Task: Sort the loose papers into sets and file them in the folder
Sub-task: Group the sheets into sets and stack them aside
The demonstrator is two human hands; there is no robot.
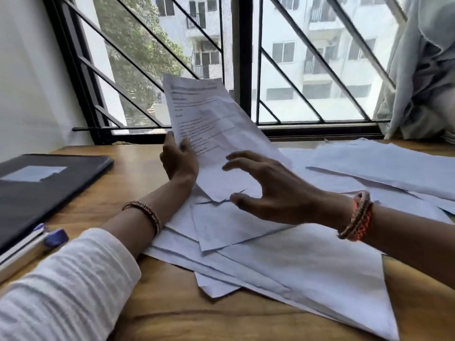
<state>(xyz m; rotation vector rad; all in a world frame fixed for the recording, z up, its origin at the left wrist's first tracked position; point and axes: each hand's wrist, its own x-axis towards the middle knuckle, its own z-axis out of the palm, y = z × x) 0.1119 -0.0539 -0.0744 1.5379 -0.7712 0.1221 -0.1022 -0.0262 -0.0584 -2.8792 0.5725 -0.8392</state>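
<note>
1. the left hand (178,159) is gripping a printed sheet (209,129) by its left edge, thumb on the front, and is holding it tilted up above the wooden desk (138,173) in front of the window (246,57).
2. the right hand (268,190) is hovering just right of and below that sheet with fingers spread wide and slightly curved, holding nothing.
3. loose papers (283,257) are lying in an overlapping heap across the near and right part of the desk, reaching toward the far right corner under a grey curtain (423,70).
4. a dark folder (41,190) is lying closed at the left of the desk, well apart from the heap.
5. a pen with a purple cap (55,238) is sitting just near of the folder, beside the white sleeve (69,284).
6. both wrists are wearing bangles.
</note>
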